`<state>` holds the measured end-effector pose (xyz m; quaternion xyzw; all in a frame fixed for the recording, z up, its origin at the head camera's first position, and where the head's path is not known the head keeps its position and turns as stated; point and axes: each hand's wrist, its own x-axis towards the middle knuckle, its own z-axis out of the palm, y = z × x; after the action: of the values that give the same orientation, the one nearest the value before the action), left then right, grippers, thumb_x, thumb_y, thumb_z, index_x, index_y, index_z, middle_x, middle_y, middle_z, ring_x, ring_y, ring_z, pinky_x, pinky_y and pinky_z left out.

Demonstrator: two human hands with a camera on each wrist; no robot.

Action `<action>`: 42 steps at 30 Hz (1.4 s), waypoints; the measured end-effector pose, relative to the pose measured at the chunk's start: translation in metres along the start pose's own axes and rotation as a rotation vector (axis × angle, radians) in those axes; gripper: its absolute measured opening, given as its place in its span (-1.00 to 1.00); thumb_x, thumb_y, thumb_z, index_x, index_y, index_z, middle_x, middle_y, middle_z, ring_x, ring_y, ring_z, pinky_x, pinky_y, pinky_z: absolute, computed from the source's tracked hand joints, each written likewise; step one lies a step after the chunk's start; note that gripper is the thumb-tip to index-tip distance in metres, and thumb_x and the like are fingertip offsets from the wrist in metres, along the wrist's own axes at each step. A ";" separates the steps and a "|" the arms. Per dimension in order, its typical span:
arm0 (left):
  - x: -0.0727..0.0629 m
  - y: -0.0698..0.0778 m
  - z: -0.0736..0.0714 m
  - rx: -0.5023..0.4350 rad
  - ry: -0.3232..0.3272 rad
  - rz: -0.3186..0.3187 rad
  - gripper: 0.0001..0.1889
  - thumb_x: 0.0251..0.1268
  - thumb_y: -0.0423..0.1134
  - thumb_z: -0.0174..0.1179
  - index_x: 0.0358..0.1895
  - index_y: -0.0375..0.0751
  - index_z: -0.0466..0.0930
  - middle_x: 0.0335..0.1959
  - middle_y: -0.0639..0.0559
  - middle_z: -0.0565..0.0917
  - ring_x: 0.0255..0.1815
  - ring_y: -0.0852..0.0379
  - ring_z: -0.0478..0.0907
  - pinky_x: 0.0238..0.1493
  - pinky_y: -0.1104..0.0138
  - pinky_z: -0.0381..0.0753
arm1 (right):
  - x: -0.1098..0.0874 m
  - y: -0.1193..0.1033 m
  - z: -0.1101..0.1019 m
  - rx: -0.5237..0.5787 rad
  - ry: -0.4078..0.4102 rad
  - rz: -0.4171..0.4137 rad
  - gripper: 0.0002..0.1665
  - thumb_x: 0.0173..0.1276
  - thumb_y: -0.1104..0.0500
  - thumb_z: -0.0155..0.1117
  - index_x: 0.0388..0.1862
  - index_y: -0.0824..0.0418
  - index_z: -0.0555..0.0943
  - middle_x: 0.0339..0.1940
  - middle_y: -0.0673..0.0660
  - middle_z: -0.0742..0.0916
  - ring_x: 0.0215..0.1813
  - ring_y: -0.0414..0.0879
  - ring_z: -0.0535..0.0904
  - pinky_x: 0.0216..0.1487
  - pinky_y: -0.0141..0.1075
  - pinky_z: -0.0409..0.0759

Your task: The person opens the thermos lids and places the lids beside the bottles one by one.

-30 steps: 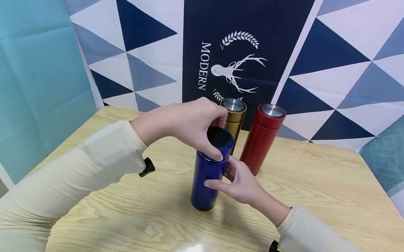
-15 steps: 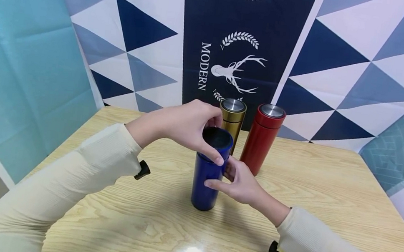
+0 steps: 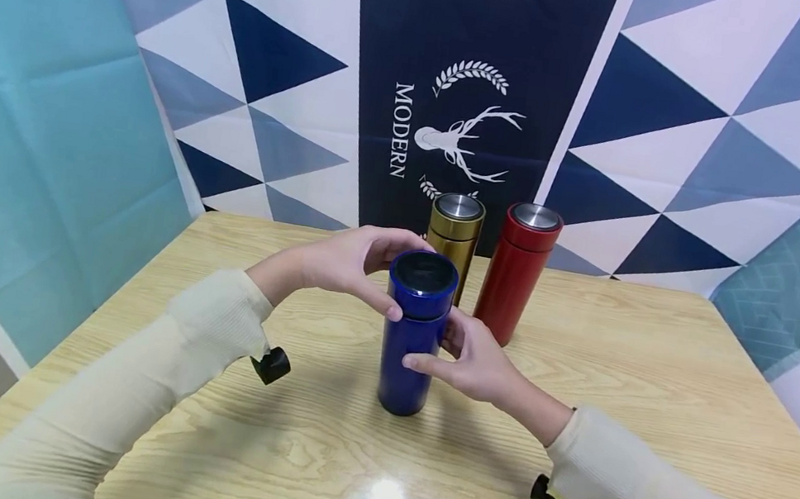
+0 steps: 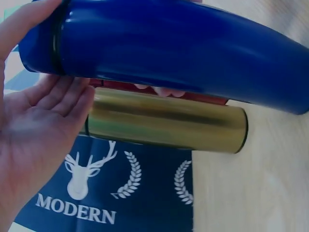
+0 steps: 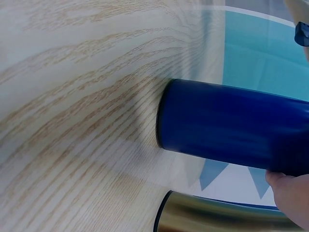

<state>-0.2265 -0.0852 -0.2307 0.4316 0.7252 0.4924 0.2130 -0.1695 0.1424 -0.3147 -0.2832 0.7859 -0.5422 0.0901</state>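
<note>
A blue thermos [image 3: 409, 359] with a dark-topped lid [image 3: 424, 276] stands upright on the wooden table. My right hand [image 3: 472, 362] grips its body from the right, thumb across the front and fingers behind. At the lid's left side is my left hand [image 3: 361, 263], its thumb at the front edge and its fingers reaching behind. In the left wrist view, the left hand's fingers [image 4: 63, 94] lie fairly straight beside the lid, with a gap between palm and thermos [image 4: 159, 46]. The right wrist view shows the thermos base [image 5: 166, 113] on the table.
Behind the blue thermos stand a gold thermos [image 3: 456, 236] and a red thermos [image 3: 520, 277], both with silver-topped lids. A patterned cloth [image 3: 471, 33] hangs at the table's back edge. The wooden table [image 3: 256, 448] stretches out on both sides.
My left hand has slid left and a little down from over the lid, its grasp loosening, so more of the lid shows. My right hand and the blue thermos stay in place.
</note>
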 end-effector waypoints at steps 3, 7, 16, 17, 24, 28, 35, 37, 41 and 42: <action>-0.001 -0.006 0.001 -0.068 0.011 0.035 -0.17 -0.06 -0.23 0.49 0.31 -0.38 0.27 0.24 -0.41 0.44 0.31 -0.30 0.39 0.48 0.02 0.27 | 0.000 -0.001 0.001 0.002 -0.001 -0.005 -0.24 0.20 0.18 0.41 0.34 0.28 0.33 0.24 0.28 0.61 0.21 0.13 0.61 0.28 -0.03 0.53; -0.001 -0.011 0.004 -0.124 0.055 0.048 -0.17 -0.07 -0.22 0.50 0.31 -0.38 0.29 0.25 -0.44 0.42 0.32 -0.32 0.36 0.48 0.02 0.26 | 0.001 -0.002 0.001 -0.001 0.003 -0.006 -0.24 0.20 0.18 0.41 0.34 0.28 0.33 0.24 0.28 0.61 0.21 0.13 0.60 0.28 -0.02 0.53; -0.004 -0.009 0.007 -0.114 0.149 0.037 -0.17 -0.06 -0.15 0.49 0.31 -0.33 0.31 0.24 -0.36 0.47 0.29 -0.22 0.43 0.45 0.08 0.32 | 0.001 -0.003 0.000 0.001 0.001 0.014 -0.23 0.20 0.15 0.41 0.35 0.26 0.32 0.27 0.27 0.59 0.25 0.15 0.57 0.30 0.01 0.51; -0.004 -0.009 0.007 -0.112 0.155 0.037 -0.17 -0.07 -0.13 0.50 0.31 -0.32 0.31 0.23 -0.34 0.48 0.28 -0.19 0.44 0.45 0.09 0.33 | 0.001 -0.003 0.000 0.002 0.001 0.015 -0.22 0.20 0.15 0.41 0.35 0.25 0.32 0.28 0.27 0.58 0.26 0.15 0.57 0.30 0.01 0.51; -0.006 -0.003 0.006 -0.110 0.192 0.060 0.04 -0.23 0.21 0.50 0.32 -0.34 0.30 0.22 -0.35 0.49 0.22 -0.13 0.49 0.43 0.10 0.37 | 0.001 -0.004 -0.001 0.001 -0.004 0.012 -0.20 0.19 0.15 0.42 0.37 0.26 0.31 0.28 0.27 0.58 0.26 0.15 0.57 0.30 -0.01 0.52; -0.012 0.004 0.001 -0.094 0.208 0.069 -0.01 -0.17 0.16 0.50 0.32 -0.32 0.30 0.22 -0.31 0.50 0.23 -0.11 0.50 0.45 0.08 0.33 | 0.002 -0.005 -0.003 0.001 -0.010 0.021 -0.18 0.17 0.13 0.44 0.36 0.26 0.32 0.27 0.27 0.58 0.24 0.14 0.58 0.29 -0.01 0.52; -0.034 0.012 -0.012 -0.006 0.239 0.044 -0.23 0.01 -0.17 0.46 0.31 -0.29 0.32 0.21 -0.25 0.52 0.26 -0.04 0.49 0.49 0.12 0.28 | 0.004 -0.008 -0.006 -0.038 -0.015 0.061 -0.18 0.11 0.08 0.49 0.31 0.25 0.37 0.23 0.24 0.62 0.23 0.11 0.60 0.29 -0.01 0.52; -0.041 0.012 -0.015 0.012 0.259 0.037 -0.27 0.04 -0.23 0.43 0.31 -0.29 0.32 0.20 -0.23 0.53 0.24 -0.01 0.50 0.47 0.15 0.32 | 0.004 -0.009 -0.007 -0.052 -0.018 0.080 -0.17 0.10 0.06 0.49 0.32 0.23 0.37 0.23 0.23 0.62 0.24 0.12 0.59 0.29 0.00 0.51; -0.053 0.011 -0.021 0.021 0.292 0.020 -0.29 0.05 -0.30 0.41 0.31 -0.28 0.32 0.17 -0.12 0.57 0.17 0.11 0.55 0.34 0.28 0.47 | 0.005 -0.012 -0.008 -0.065 -0.025 0.099 -0.15 0.10 0.05 0.50 0.34 0.23 0.35 0.25 0.23 0.61 0.28 0.14 0.56 0.31 0.02 0.49; -0.056 0.011 -0.023 0.024 0.296 0.015 -0.30 0.05 -0.31 0.40 0.31 -0.27 0.32 0.16 -0.11 0.57 0.16 0.12 0.56 0.31 0.31 0.50 | 0.005 -0.012 -0.009 -0.065 -0.027 0.100 -0.14 0.10 0.06 0.50 0.34 0.23 0.35 0.26 0.24 0.60 0.28 0.15 0.56 0.31 0.02 0.49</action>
<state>-0.2085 -0.1425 -0.2179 0.3619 0.7513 0.5437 0.0949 -0.1732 0.1440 -0.2996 -0.2538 0.8151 -0.5071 0.1185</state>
